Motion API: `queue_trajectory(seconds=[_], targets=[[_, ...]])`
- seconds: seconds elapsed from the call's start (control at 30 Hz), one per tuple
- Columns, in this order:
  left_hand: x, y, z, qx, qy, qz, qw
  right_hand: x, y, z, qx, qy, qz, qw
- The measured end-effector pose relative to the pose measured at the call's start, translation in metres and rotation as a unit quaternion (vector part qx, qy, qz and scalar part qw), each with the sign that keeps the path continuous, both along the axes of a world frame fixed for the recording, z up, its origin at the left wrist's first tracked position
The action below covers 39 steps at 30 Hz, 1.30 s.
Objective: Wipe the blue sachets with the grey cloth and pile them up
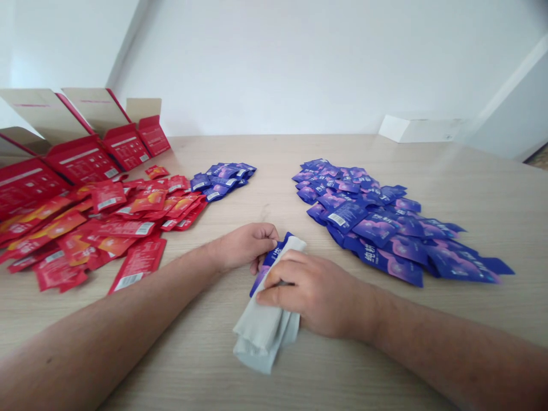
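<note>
In the middle of the head view, a blue-purple sachet [268, 264] lies at a slant between my hands. My left hand [252, 245] pinches its upper left edge between thumb and fingers. A folded pale grey-white cloth [257, 322] is gripped in my right hand [314, 288] and rests against the sachet, covering its right side. The cloth's loose end hangs toward me over the table. To the right spreads a large pile of blue-purple sachets [385, 228], and a smaller pile of blue sachets [222, 180] lies beyond my left hand.
Left of my forearm lies a heap of red and orange sachets [124, 211]. Behind it stands a row of red cardboard boxes [81, 160] with raised flaps. A white box [422, 128] sits at the back right of the wooden table [274, 154], against the wall.
</note>
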<state>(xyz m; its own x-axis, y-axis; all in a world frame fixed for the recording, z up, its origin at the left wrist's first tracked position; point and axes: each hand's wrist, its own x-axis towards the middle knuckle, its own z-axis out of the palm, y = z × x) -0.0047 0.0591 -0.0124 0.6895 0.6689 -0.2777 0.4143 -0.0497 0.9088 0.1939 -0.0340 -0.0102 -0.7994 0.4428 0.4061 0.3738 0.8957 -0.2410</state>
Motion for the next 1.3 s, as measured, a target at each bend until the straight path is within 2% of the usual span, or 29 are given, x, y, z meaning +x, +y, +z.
queue_trajectory(seconds=[0.07,0.2,0.37,0.53,0.7,0.87,1.03,1.2,1.3], targets=[[0.0,0.0,-0.001,-0.006,0.003,0.0,1.0,0.002,0.002,-0.001,0.003,0.002,-0.019,1.0],[0.0,0.001,-0.002,0.012,0.002,-0.003,1.0,0.005,0.009,-0.004,-0.001,0.017,-0.101,0.995],[0.0,0.0,0.0,0.003,0.011,-0.014,1.0,0.004,0.008,-0.005,0.005,0.003,-0.06,0.998],[0.002,-0.001,0.002,0.024,0.0,0.011,1.0,0.008,0.012,-0.006,-0.009,0.018,-0.133,0.991],[0.001,-0.001,0.002,0.01,0.01,-0.007,1.0,0.005,0.01,-0.007,-0.006,0.032,-0.084,0.996],[0.002,-0.001,0.001,0.017,-0.001,0.015,1.0,0.008,0.015,-0.01,-0.018,0.063,-0.126,0.99],[0.002,-0.001,0.001,0.0,0.002,0.009,1.0,0.007,0.015,-0.01,-0.018,0.056,-0.09,0.994],[0.001,-0.001,0.0,0.008,-0.007,0.015,1.0,0.008,0.015,-0.008,-0.034,0.06,-0.13,0.989],[0.001,-0.001,0.0,0.007,-0.005,0.007,1.0,0.007,0.015,-0.009,-0.027,0.064,-0.113,0.991]])
